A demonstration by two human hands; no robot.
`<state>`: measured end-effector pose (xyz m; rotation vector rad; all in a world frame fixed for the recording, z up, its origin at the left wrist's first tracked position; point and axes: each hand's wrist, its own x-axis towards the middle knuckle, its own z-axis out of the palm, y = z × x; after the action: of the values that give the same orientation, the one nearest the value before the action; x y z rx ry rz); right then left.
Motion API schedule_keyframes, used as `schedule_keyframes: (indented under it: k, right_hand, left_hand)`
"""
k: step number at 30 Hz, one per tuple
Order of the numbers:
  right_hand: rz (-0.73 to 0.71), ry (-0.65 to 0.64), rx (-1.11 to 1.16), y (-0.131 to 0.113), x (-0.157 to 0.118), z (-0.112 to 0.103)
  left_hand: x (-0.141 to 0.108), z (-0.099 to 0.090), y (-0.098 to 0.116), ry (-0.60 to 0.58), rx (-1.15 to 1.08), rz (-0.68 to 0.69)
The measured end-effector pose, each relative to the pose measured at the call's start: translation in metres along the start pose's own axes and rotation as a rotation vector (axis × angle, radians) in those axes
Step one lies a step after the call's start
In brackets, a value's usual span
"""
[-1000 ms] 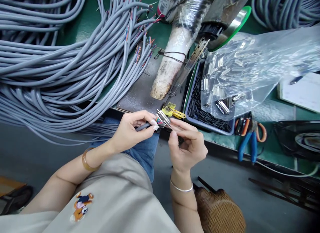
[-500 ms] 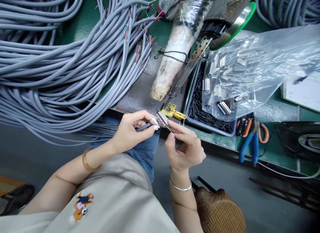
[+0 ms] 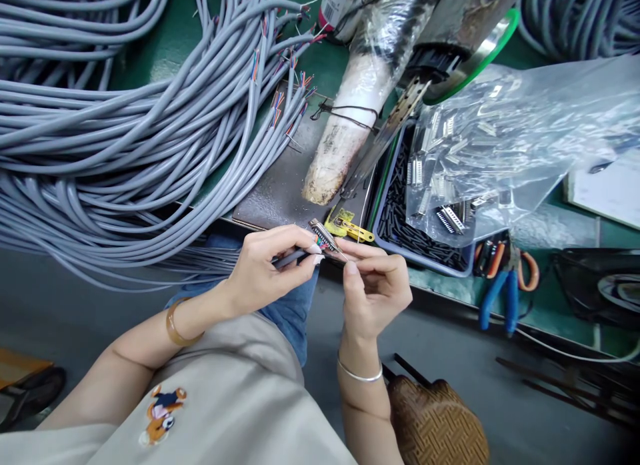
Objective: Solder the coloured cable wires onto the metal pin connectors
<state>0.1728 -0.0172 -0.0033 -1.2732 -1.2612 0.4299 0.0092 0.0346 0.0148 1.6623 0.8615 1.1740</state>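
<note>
Near the bench's front edge, my left hand (image 3: 267, 268) pinches a grey cable (image 3: 291, 257) just behind its stripped end. Short coloured wires (image 3: 321, 242) fan out from that end against a metal multi-pin connector (image 3: 323, 233). My right hand (image 3: 375, 285) is closed just to the right, thumb against fingers. Between its fingertips is a thin, light strand (image 3: 343, 254) that reaches toward the connector; its exact kind is too small to tell. The fingers partly hide the wires and the connector's lower end.
Bundled grey cables (image 3: 150, 138) cover the bench's left. A white wrapped tube (image 3: 335, 145) slopes down behind my hands, beside a yellow cutter (image 3: 354, 229). To the right are a tray of black sleeves (image 3: 470, 268), a clear bag of connectors (image 3: 525, 125) and blue-handled pliers (image 3: 510, 298).
My right hand has shifted slightly right, and its thumb sits a little higher. The connector has tipped slightly beside the left fingertips. Both hands keep their pinch.
</note>
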Motion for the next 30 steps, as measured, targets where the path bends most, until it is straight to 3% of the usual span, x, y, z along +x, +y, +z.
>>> schedule_keyframes:
  k: [4, 8, 17, 30]
  right_hand:
    - [-0.07, -0.012, -0.085, 0.002, -0.002, 0.003]
    - [-0.144, -0.045, -0.176, 0.004, -0.002, 0.005]
    - [-0.121, -0.05, -0.134, 0.002, 0.009, 0.006]
    - [-0.123, -0.05, -0.15, -0.002, 0.023, 0.009]
  left_hand:
    - [0.003, 0.002, -0.003, 0.058, -0.07, -0.236]
    - [0.009, 0.004, -0.007, 0.13, -0.192, -0.348]
    - [0.023, 0.003, -0.006, 0.12, -0.345, -0.381]
    - [0.031, 0.003, -0.004, 0.147, -0.301, -0.371]
